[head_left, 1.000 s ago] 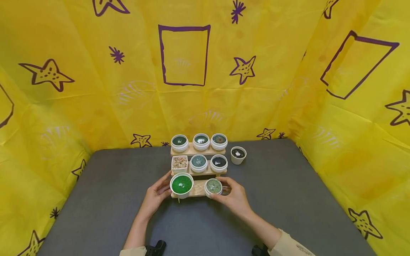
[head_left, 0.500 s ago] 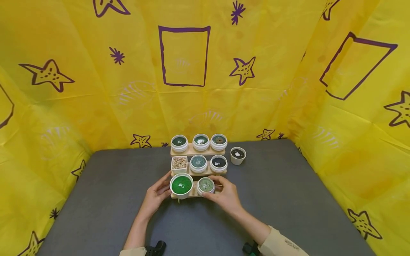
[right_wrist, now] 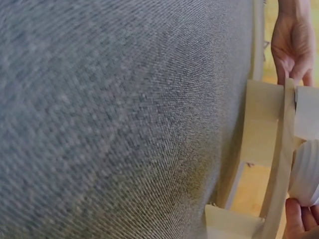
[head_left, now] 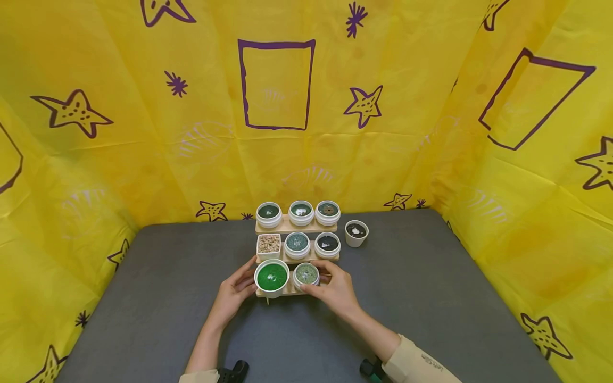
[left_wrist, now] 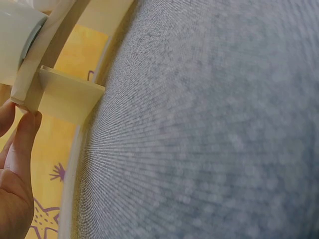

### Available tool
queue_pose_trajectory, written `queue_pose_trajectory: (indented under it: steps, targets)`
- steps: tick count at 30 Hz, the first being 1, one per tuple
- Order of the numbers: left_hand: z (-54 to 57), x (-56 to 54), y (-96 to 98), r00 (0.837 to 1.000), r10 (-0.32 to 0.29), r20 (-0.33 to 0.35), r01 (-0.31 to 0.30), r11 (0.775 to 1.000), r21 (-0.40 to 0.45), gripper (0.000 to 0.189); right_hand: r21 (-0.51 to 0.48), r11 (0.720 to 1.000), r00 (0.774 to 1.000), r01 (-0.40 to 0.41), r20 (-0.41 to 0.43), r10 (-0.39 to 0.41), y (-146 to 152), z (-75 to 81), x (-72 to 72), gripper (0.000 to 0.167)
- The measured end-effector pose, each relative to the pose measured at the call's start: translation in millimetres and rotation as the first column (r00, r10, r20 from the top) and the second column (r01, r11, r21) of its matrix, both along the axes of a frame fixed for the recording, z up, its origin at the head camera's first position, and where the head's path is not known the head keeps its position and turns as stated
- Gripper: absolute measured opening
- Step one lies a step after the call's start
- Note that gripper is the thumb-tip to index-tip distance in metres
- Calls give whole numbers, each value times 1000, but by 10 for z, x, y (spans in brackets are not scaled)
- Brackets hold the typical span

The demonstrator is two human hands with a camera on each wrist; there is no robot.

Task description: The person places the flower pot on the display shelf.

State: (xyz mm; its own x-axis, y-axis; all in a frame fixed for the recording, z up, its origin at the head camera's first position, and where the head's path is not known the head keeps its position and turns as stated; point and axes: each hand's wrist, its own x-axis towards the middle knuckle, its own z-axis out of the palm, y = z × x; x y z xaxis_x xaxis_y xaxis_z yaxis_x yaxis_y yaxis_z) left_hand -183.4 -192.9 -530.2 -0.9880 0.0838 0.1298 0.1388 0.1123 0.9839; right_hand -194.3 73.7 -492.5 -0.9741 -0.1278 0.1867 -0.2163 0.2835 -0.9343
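Observation:
My right hand (head_left: 337, 291) grips a ribbed white pot with a speckled pale-green filling (head_left: 306, 274) on the front step of a three-step wooden stand (head_left: 287, 227). In the right wrist view its fingertips lie on the lower side of the ribbed pot (right_wrist: 305, 174), close to the board. My left hand (head_left: 230, 295) pinches the left end of that front step; in the left wrist view, finger and thumb meet at the wooden board's corner (left_wrist: 27, 94). Just beside the left hand, a larger white pot with a bright green filling (head_left: 272, 277) stands on the same step.
On the middle step are a square pot of pebbly bits (head_left: 268, 244) and two round pots, teal (head_left: 297, 242) and black (head_left: 328, 243). Three dark-green-filled round pots line the back step. A cup with dark filling (head_left: 356, 234) stands right of the stand on the grey table (head_left: 182, 276).
My right hand has slid the pale-green pot leftward along the front step, nearer the bright green pot. The left hand has kept its place at the stand's end.

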Motion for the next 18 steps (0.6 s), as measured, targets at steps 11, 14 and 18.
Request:
queue_pose_trajectory:
  steps: [11, 14, 18]
  targets:
    - [3, 2, -2, 1000, 7, 15, -7, 1000, -9, 65, -12, 1000, 1000, -13, -8, 13, -24, -42, -5, 55]
    - [-2, 1, -3, 1000, 6, 12, -6, 1000, -9, 65, -19, 1000, 1000, -13, -4, 13, -27, -44, 3, 56]
    - [-4, 3, -2, 1000, 8, 16, -8, 1000, -6, 65, -26, 1000, 1000, -12, 0, 12, -29, -51, 8, 56]
